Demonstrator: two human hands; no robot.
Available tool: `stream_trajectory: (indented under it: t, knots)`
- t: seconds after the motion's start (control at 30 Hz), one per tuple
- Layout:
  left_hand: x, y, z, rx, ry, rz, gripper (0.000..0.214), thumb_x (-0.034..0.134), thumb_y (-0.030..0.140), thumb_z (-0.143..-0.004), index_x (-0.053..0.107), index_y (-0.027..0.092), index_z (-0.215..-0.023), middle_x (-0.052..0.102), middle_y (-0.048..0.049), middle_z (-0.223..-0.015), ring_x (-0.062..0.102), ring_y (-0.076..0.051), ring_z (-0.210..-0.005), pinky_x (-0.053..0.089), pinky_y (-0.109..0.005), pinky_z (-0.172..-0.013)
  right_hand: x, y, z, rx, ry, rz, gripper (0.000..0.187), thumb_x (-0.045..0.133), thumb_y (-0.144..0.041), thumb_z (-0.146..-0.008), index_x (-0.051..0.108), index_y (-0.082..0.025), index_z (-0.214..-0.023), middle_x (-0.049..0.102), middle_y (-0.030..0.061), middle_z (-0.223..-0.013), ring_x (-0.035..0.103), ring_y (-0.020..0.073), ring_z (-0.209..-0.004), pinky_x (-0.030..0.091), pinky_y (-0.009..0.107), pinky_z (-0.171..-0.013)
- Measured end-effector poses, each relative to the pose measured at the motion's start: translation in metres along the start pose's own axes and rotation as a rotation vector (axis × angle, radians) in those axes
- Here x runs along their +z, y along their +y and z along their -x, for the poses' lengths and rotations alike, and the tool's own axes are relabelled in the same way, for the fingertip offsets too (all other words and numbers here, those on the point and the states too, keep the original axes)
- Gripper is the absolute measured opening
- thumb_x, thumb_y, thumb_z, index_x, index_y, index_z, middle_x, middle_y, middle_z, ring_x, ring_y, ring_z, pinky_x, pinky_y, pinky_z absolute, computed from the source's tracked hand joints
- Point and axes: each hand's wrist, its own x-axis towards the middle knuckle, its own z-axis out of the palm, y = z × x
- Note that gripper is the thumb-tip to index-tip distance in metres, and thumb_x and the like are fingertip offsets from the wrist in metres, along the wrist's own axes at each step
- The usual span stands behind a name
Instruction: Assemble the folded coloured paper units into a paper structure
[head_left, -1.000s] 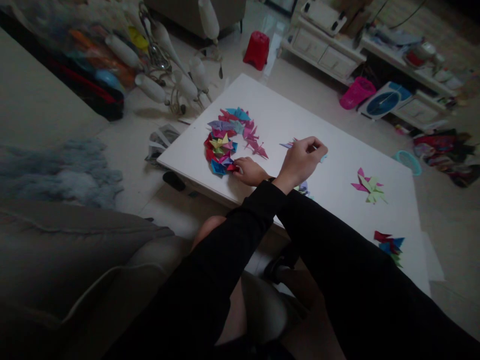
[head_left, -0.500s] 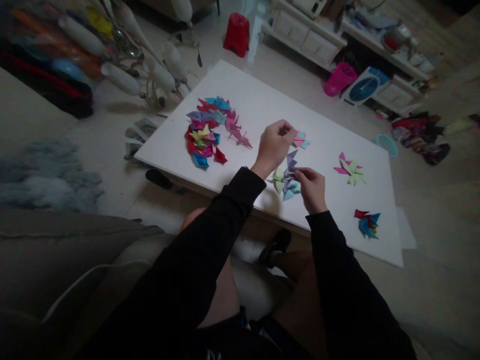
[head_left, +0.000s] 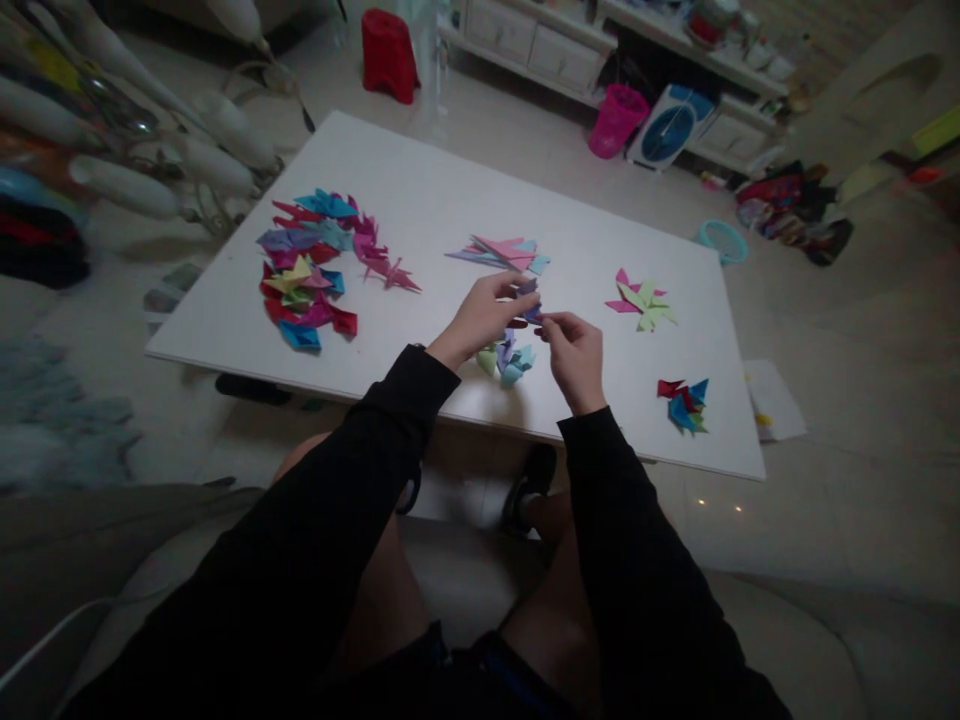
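A purple origami piece is pinched between both hands above the white table. My left hand has its fingers closed on the upper left of it, and my right hand grips its lower right edge between thumb and finger. Just below, partly behind the hands, lies a small group of pale green, purple and light blue folded papers. Beyond my left hand rests a flat pile of pink, blue and purple folded strips.
A large heap of colourful origami cranes spreads over the table's left part. To the right are pink and light green folded papers and a red and blue group. A red stool and a pink bin stand beyond.
My left hand has come down to the purple piece, which is lifted off the lower group. The flat strips pile now shows more fully. The view has swung right.
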Motion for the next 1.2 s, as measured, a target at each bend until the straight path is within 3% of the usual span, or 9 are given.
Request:
stream_trajectory:
  t: [0.2,0.43,0.63,0.8,1.0,1.2]
  knots:
    - [0.011,-0.015,-0.014,-0.005,0.025,-0.042,0.013,0.072,0.024,-0.083,0.070,0.015,-0.092,0.069,-0.0054,-0.091,0.067,-0.016,-0.087,0.059,-0.033,-0.082,-0.010,0.000,-0.015,-0.089,0.015,0.147,0.017,0.059,-0.037,-0.091,0.066,-0.021,-0.090,0.069,0.0044,-0.092,0.065,0.0207,-0.088,0.056,0.036,-0.079]
    - [0.020,-0.021,-0.010,0.020,-0.028,-0.083,0.013,0.067,0.017,-0.084,0.070,0.015,-0.096,0.069,-0.0054,-0.093,0.066,-0.015,-0.085,0.058,-0.036,-0.086,-0.023,0.001,-0.015,-0.146,-0.047,0.295,0.015,0.059,-0.033,-0.092,0.067,-0.020,-0.094,0.062,0.0076,-0.103,0.060,0.0243,-0.098,0.052,0.042,-0.086]
    - [0.024,-0.020,-0.004,0.007,-0.047,-0.112,0.015,0.064,0.009,-0.084,0.067,0.015,-0.098,0.069,-0.0038,-0.090,0.066,-0.013,-0.080,0.058,-0.032,-0.082,-0.030,0.003,-0.013,-0.222,0.003,0.363,0.004,0.069,-0.024,-0.085,0.069,-0.020,-0.083,0.063,0.0041,-0.090,0.060,0.0210,-0.087,0.049,0.039,-0.084]
    - [0.029,-0.015,-0.002,0.020,-0.063,-0.128,0.019,0.064,0.007,-0.082,0.067,0.015,-0.099,0.068,-0.0037,-0.087,0.066,-0.013,-0.078,0.057,-0.030,-0.078,-0.034,0.000,-0.009,-0.247,-0.007,0.358,0.006,0.075,-0.020,-0.082,0.071,-0.021,-0.078,0.065,0.0028,-0.088,0.060,0.0209,-0.088,0.049,0.039,-0.083]
    - [0.037,-0.015,0.001,0.023,-0.056,-0.121,0.020,0.063,0.007,-0.081,0.066,0.015,-0.100,0.068,-0.0031,-0.086,0.066,-0.013,-0.078,0.056,-0.030,-0.077,-0.039,0.000,-0.006,-0.269,0.009,0.349,0.006,0.076,-0.020,-0.081,0.072,-0.021,-0.077,0.064,0.0028,-0.088,0.060,0.0218,-0.088,0.050,0.040,-0.083]
    - [0.033,-0.019,0.006,0.025,-0.068,-0.139,0.021,0.066,0.009,-0.081,0.066,0.015,-0.101,0.067,-0.0024,-0.082,0.065,-0.012,-0.076,0.056,-0.031,-0.078,-0.041,0.001,-0.004,-0.281,-0.017,0.366,0.009,0.071,-0.026,-0.084,0.070,-0.022,-0.076,0.063,0.0037,-0.087,0.057,0.0234,-0.091,0.049,0.042,-0.084]
